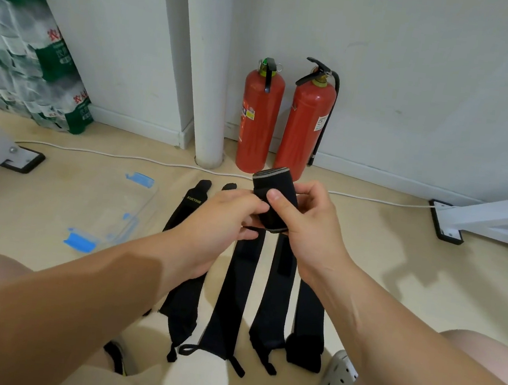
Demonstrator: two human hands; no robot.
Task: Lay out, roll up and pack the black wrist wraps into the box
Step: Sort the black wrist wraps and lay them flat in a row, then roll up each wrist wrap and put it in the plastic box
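Head view: four flat wrist wraps lie on the floor, nearest. Above them, the left hand and right hand clamp a rolled wrap. Slack grip risks unrolling before the clear box, far left.

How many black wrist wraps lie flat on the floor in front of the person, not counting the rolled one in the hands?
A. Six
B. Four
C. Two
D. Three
B: four flat wraps lie side by side on the floor, while the left hand and right hand hold a fifth, the rolled wrap, above them.
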